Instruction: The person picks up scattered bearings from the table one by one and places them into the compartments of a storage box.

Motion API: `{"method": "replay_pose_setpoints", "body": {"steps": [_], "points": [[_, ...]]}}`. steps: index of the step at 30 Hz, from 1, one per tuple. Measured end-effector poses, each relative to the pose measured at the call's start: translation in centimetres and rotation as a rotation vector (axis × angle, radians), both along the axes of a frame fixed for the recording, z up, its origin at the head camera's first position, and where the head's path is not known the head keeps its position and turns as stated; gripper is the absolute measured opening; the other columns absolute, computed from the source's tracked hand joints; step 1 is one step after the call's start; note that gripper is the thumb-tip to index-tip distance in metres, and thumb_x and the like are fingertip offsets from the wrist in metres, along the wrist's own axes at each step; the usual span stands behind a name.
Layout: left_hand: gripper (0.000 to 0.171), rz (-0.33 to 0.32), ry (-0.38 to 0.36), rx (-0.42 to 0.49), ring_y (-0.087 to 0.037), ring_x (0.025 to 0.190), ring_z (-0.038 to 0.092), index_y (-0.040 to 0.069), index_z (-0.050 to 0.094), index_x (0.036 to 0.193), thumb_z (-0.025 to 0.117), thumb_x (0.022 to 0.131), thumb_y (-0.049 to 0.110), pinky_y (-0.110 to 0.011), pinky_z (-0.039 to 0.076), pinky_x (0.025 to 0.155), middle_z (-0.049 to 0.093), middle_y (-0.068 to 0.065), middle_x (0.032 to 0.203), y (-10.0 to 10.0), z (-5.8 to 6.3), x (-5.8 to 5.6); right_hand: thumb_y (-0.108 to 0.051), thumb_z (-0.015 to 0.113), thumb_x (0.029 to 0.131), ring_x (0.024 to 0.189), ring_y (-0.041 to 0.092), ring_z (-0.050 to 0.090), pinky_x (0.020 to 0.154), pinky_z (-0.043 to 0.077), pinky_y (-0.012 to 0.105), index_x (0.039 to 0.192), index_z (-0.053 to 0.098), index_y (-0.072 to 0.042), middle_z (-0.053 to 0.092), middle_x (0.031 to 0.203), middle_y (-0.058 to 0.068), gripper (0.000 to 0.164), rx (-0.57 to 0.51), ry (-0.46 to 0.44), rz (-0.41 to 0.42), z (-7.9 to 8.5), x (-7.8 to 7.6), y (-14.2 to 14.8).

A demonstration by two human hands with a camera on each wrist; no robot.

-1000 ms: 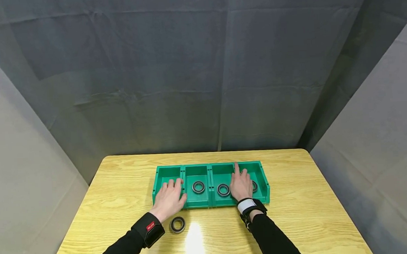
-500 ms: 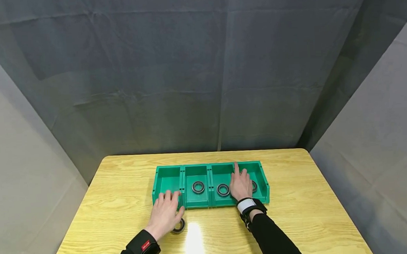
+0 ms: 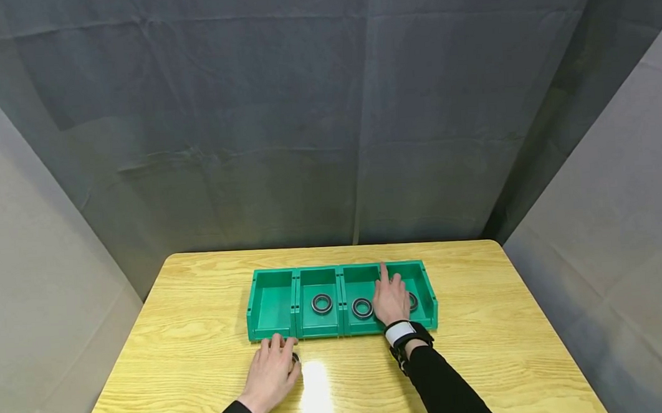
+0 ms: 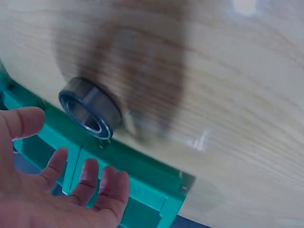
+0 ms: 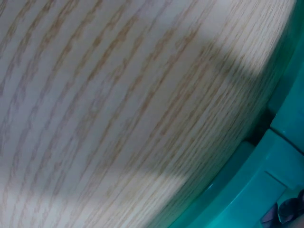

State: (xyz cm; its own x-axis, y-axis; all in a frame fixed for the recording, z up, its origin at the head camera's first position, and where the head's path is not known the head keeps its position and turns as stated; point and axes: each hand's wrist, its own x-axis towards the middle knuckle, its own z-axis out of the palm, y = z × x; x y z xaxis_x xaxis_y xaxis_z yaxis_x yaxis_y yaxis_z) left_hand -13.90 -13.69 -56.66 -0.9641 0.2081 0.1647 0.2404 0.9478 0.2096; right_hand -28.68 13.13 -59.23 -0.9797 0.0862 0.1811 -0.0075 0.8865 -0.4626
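My left hand (image 3: 269, 372) hovers over the table in front of the green bins, fingers apart and slightly bent. Below it is a ball bearing (image 4: 97, 102), a dark ring with a steel rim, lying on the wood close to the bins' front edge; in the head view the hand hides most of it. A gap shows between fingers and ring in the left wrist view. My right hand (image 3: 391, 300) lies over the divider between the two rightmost bins, index finger stretched to the back rim. More bearings sit in the bins: one (image 3: 321, 295) left of centre, one (image 3: 361, 300) beside my right hand.
The row of joined green bins (image 3: 273, 334) stands across the middle of the wooden table (image 3: 202, 313). Another bearing (image 3: 414, 302) shows partly behind my right hand in the rightmost bin. Grey cloth (image 3: 249, 142) hangs behind the table, with paler sheets at both sides.
My left hand has drawn back from the leftmost bin toward the near side, over the bearing on the table. My right hand has stayed in place.
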Motion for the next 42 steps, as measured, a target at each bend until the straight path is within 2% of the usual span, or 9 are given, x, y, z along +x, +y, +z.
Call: {"method": "replay_pose_setpoints", "body": {"steps": [3,9,20,31,42], "points": [[0.034,-0.009,-0.001,-0.002,-0.028,0.091,0.054,0.012,0.067,0.116,0.077,0.086,0.023,-0.041,0.05,0.069,0.056,-0.009,0.101,0.1,-0.2,0.2,-0.02,0.048,0.107,0.083,0.038,0.053,0.064,0.045,0.046,0.155,0.038,-0.012,0.053,0.11,0.026,0.05,-0.004,0.015,0.006,0.0,-0.1,0.0],[0.032,-0.013,-0.06,0.003,-0.026,0.089,0.052,0.012,0.066,0.114,0.076,0.086,0.021,-0.04,0.048,0.064,0.052,-0.007,0.096,0.2,-0.6,0.6,-0.02,0.049,0.106,0.082,0.036,0.053,0.062,0.044,0.044,0.154,0.039,-0.011,0.053,0.108,0.025,0.05,0.002,0.027,0.018,-0.2,-0.1,0.1],[0.021,-0.039,-0.066,0.031,-0.024,0.084,0.045,0.01,0.065,0.106,0.073,0.087,0.015,-0.034,0.047,0.062,0.046,-0.007,0.095,0.4,-1.6,0.6,-0.02,0.05,0.106,0.082,0.036,0.054,0.064,0.046,0.046,0.154,0.039,-0.012,0.054,0.108,0.025,0.05,0.005,0.038,0.005,-0.4,0.0,0.2],[0.02,-0.048,-0.116,0.059,-0.025,0.082,0.04,0.009,0.063,0.104,0.072,0.087,0.01,-0.033,0.039,0.061,0.042,-0.009,0.094,0.5,-1.5,0.3,-0.02,0.05,0.106,0.081,0.036,0.055,0.062,0.047,0.046,0.153,0.04,-0.011,0.055,0.106,0.025,0.05,0.023,0.046,0.007,-0.2,-0.1,0.2],[0.022,-0.039,-0.112,0.059,-0.026,0.08,0.043,0.008,0.062,0.104,0.072,0.085,0.01,-0.036,0.043,0.062,0.045,-0.011,0.093,0.6,-1.5,0.3,-0.02,0.051,0.105,0.083,0.038,0.055,0.063,0.047,0.047,0.154,0.039,-0.012,0.054,0.109,0.026,0.051,0.012,0.045,0.01,-0.3,-0.1,0.2]]}}
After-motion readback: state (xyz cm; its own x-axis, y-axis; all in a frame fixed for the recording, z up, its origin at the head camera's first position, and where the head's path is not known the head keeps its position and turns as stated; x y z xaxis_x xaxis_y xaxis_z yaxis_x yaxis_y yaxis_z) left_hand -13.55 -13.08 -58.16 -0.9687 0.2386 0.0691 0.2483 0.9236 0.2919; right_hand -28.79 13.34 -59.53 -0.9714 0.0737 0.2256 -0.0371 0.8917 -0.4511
